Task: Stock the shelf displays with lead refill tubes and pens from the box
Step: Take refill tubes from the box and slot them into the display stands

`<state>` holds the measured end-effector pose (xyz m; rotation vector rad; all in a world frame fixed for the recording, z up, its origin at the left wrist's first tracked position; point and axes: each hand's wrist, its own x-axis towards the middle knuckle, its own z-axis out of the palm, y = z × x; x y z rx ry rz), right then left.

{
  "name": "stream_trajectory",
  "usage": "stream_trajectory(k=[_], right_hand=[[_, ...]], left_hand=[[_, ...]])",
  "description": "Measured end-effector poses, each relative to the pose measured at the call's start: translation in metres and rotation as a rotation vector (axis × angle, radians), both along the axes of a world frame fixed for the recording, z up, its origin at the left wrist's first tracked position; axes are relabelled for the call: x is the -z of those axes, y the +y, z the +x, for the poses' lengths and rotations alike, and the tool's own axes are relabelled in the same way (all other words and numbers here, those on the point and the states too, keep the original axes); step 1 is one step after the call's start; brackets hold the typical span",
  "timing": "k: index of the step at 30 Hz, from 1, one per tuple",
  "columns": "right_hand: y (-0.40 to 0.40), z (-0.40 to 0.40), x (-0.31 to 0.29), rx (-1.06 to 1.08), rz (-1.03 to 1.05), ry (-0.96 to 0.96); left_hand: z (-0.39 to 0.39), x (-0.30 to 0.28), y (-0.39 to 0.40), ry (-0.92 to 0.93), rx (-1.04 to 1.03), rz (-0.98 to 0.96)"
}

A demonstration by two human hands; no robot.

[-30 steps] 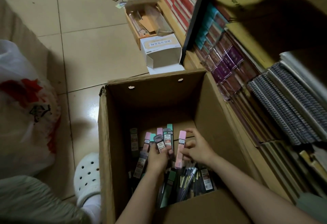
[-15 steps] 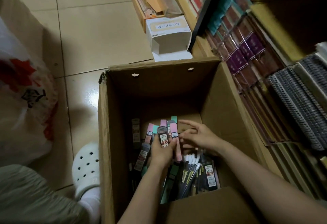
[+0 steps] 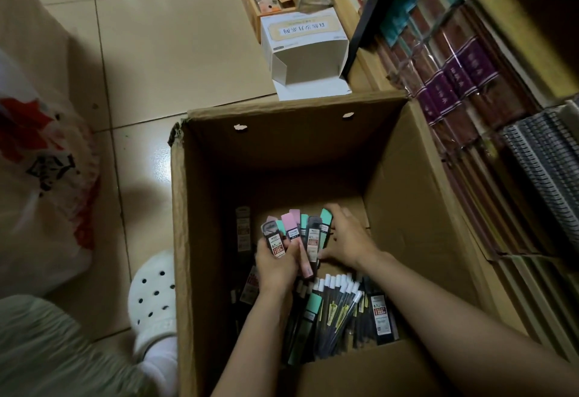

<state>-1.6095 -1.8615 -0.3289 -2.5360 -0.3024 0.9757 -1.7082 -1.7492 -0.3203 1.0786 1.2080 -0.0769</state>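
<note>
— Brown cardboard: the big open box (image 3: 200, 240) is sitting on the tiled floor (image 3: 163, 51), just beside the shelf (image 3: 470, 89) of wrapped notebooks. Seeing the hands in the head view?

— Both are reaching down inside it. The left hand (image 3: 275, 263) is gripping a fanned bunch of lead refill tubes (image 3: 293, 235), pink, mint and dark ones, their caps pointing toward the far wall of the box.

— And the right hand (image 3: 349, 241)?

— It is curling around the right edge of that same fan, fingers (image 3: 336, 210) lying against a mint cap, thumb tucking in under the tubes. Whether it is actually pinching one, I cannot tell.

— Anything lying underneath?

— More tubes are lying loose on the box bottom, and a sheaf of white-capped pens (image 3: 340, 301) is resting just below the wrists.

— Outside the box?

— A small white carton (image 3: 305, 48) is standing open on the floor beyond it, a white perforated clog (image 3: 152, 298) is touching the left wall, and a white plastic bag (image 3: 40, 177) with red print is slumping at the far left.
</note>
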Motion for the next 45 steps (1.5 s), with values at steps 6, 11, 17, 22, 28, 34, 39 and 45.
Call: stream_trajectory(k=[6, 11, 17, 22, 28, 34, 39, 45], right_hand=[[-0.007, -0.020, -0.003, 0.583, 0.212, -0.008], [-0.014, -0.017, -0.044, 0.552, 0.289, -0.190], [-0.018, 0.001, -0.157, 0.394, 0.348, -0.350], [-0.038, 0.000, -0.276, 0.311, 0.430, -0.526], [-0.084, -0.027, -0.375, 0.282, 0.414, -0.784], [-0.129, -0.053, -0.429, 0.272, 0.316, -0.918], [-0.163, -0.069, -0.466, 0.329, 0.245, -1.041], [-0.196, -0.069, -0.510, 0.448, 0.211, -1.210]], left_hand=[[-0.002, -0.014, -0.006, -0.008, 0.050, 0.001], [0.001, -0.046, -0.002, -0.100, 0.136, -0.049], [0.026, -0.139, 0.004, -0.289, 0.426, -0.153], [0.045, -0.244, 0.013, -0.431, 0.753, -0.072], [0.060, -0.333, -0.007, -0.510, 0.952, 0.032], [0.066, -0.372, -0.049, -0.654, 1.042, 0.062], [0.072, -0.392, -0.075, -0.715, 1.098, -0.070], [0.091, -0.414, -0.093, -0.797, 1.121, -0.135]])
